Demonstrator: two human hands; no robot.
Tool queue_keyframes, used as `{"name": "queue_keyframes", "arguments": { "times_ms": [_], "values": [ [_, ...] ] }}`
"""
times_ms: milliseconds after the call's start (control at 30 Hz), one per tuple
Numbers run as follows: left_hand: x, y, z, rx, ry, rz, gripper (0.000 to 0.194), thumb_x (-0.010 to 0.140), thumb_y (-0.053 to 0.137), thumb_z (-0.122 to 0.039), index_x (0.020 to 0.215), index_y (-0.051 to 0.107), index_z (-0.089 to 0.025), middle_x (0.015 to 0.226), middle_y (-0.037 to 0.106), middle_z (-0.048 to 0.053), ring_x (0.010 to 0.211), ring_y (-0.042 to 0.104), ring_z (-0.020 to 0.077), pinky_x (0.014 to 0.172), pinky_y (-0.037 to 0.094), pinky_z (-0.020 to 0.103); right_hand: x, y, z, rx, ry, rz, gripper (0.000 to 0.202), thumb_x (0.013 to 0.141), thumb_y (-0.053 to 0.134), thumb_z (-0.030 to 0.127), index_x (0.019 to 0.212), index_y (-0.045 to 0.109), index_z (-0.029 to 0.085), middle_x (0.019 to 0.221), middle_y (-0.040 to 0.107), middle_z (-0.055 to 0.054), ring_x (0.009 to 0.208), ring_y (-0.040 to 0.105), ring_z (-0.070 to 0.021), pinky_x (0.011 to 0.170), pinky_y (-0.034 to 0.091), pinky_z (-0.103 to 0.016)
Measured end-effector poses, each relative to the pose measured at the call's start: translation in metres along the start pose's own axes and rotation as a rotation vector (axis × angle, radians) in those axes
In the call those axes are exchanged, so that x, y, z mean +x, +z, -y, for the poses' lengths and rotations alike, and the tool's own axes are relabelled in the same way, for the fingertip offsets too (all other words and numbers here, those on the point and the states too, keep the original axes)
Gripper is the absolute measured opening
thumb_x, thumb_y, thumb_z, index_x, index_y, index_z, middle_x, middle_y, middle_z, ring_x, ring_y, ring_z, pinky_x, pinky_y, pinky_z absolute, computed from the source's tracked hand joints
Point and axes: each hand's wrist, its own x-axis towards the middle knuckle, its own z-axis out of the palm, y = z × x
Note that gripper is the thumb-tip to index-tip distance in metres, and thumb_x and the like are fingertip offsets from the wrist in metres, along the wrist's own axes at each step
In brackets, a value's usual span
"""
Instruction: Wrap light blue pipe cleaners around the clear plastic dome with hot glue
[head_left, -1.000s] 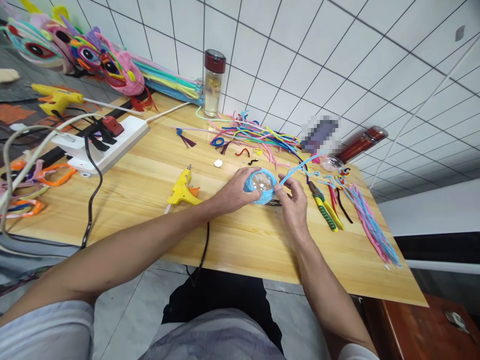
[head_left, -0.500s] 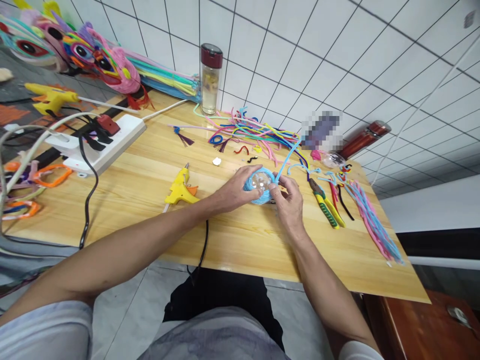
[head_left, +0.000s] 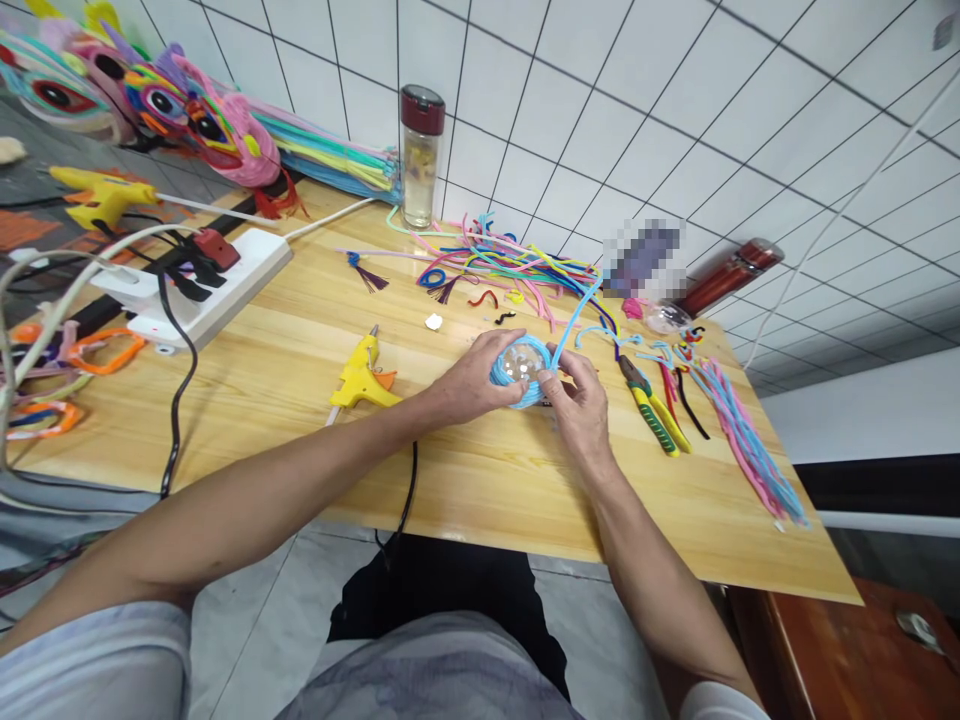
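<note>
A clear, shiny round form (head_left: 520,364) sits between my hands, ringed by coils of light blue pipe cleaner (head_left: 500,372). My left hand (head_left: 480,377) is closed around its left side, thumb along the near rim. On the right edge, my right hand (head_left: 581,402) pinches the pipe cleaner against the coil with thumb and fingers. A loose length of it (head_left: 576,318) sticks up and away to the right. Whether the form is a ball or a cup I cannot tell. Left of my hands lies a yellow glue gun (head_left: 360,375).
Yellow-green pliers (head_left: 654,405) and a pink and blue pipe cleaner bundle (head_left: 750,440) lie to the right. Several loose pipe cleaners (head_left: 517,262) cover the back. A glass bottle (head_left: 421,160) stands by the wall. A white power strip (head_left: 225,285) and cables are at left.
The wrapped form and both hands have shifted very slightly to the right. My grip stays the same, and the objects on the table keep their places.
</note>
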Motion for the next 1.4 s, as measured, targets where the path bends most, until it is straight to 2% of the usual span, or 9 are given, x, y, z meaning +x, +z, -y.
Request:
{"name": "queue_keyframes", "arguments": {
  "times_ms": [133,300,400,567,733,900,1033,1167,1400],
  "values": [
    [-0.002,-0.001,-0.002,-0.008,-0.022,-0.025,0.081,0.083,0.074,-0.032,0.158,0.047,-0.017,0.163,0.051,0.020,0.158,0.045,0.0364,0.135,0.034,0.056,0.001,0.001,-0.003,0.029,0.039,0.021,0.047,0.091,0.074,0.051,0.131,0.076,0.025,0.135,0.073,-0.011,0.123,0.069,-0.0290,0.090,0.064,-0.042],
    [-0.007,0.001,-0.010,-0.051,-0.131,-0.047,0.106,0.074,0.087,-0.044,0.164,0.037,-0.017,0.168,0.045,0.022,0.161,0.039,0.0419,0.135,0.032,0.062,0.003,0.001,-0.008,0.032,0.076,0.031,0.052,0.092,0.072,0.054,0.134,0.074,0.024,0.132,0.075,-0.012,0.119,0.071,-0.0292,0.096,0.063,-0.046],
    [-0.008,0.003,-0.013,-0.087,-0.194,-0.056,0.112,0.071,0.090,-0.046,0.164,0.035,-0.015,0.169,0.043,0.025,0.161,0.040,0.0439,0.133,0.033,0.064,0.004,0.001,-0.009,0.033,0.088,0.031,0.053,0.091,0.073,0.056,0.133,0.075,0.025,0.132,0.075,-0.011,0.120,0.071,-0.0297,0.100,0.061,-0.048],
    [-0.007,0.003,-0.021,-0.150,-0.236,-0.099,0.109,0.072,0.090,-0.044,0.162,0.035,-0.015,0.167,0.045,0.024,0.159,0.044,0.0424,0.133,0.035,0.061,0.004,0.002,-0.004,0.085,0.102,0.005,0.054,0.090,0.074,0.057,0.132,0.076,0.024,0.131,0.075,-0.012,0.118,0.072,-0.0303,0.098,0.062,-0.047],
    [-0.008,0.005,-0.028,-0.274,-0.166,-0.196,0.111,0.070,0.093,-0.042,0.160,0.033,-0.016,0.164,0.048,0.022,0.154,0.050,0.0376,0.130,0.041,0.053,0.001,0.003,0.007,0.104,0.046,-0.057,0.054,0.093,0.071,0.056,0.137,0.073,0.024,0.135,0.073,-0.013,0.120,0.070,-0.0292,0.097,0.063,-0.046],
    [-0.011,0.011,-0.029,-0.382,-0.128,-0.223,0.102,0.071,0.094,-0.046,0.154,0.040,-0.019,0.160,0.050,0.019,0.149,0.053,0.0358,0.128,0.044,0.053,-0.003,0.006,0.015,0.119,0.003,-0.084,0.052,0.094,0.072,0.055,0.137,0.072,0.026,0.142,0.069,-0.013,0.129,0.067,-0.0295,0.100,0.062,-0.045],
    [-0.012,0.012,-0.030,-0.374,-0.118,-0.257,0.097,0.075,0.091,-0.048,0.153,0.039,-0.020,0.160,0.049,0.020,0.151,0.050,0.0359,0.128,0.043,0.055,-0.005,0.009,0.022,0.106,-0.022,-0.095,0.047,0.095,0.071,0.052,0.135,0.072,0.026,0.142,0.068,-0.013,0.131,0.066,-0.0287,0.104,0.061,-0.045],
    [-0.014,0.008,-0.031,-0.366,-0.126,-0.253,0.094,0.080,0.086,-0.044,0.156,0.036,-0.021,0.161,0.047,0.019,0.152,0.049,0.0347,0.126,0.046,0.053,-0.007,0.011,0.027,0.082,-0.020,-0.098,0.045,0.095,0.071,0.052,0.132,0.072,0.026,0.141,0.068,-0.013,0.130,0.066,-0.0290,0.101,0.061,-0.046],
    [-0.015,0.001,-0.036,-0.399,-0.116,-0.277,0.092,0.077,0.088,-0.043,0.148,0.034,-0.020,0.153,0.052,0.019,0.139,0.061,0.0324,0.118,0.054,0.050,-0.007,0.011,0.040,0.054,-0.029,-0.099,0.044,0.092,0.073,0.053,0.128,0.071,0.027,0.141,0.067,-0.012,0.128,0.066,-0.0286,0.095,0.062,-0.043]
  ]
}}
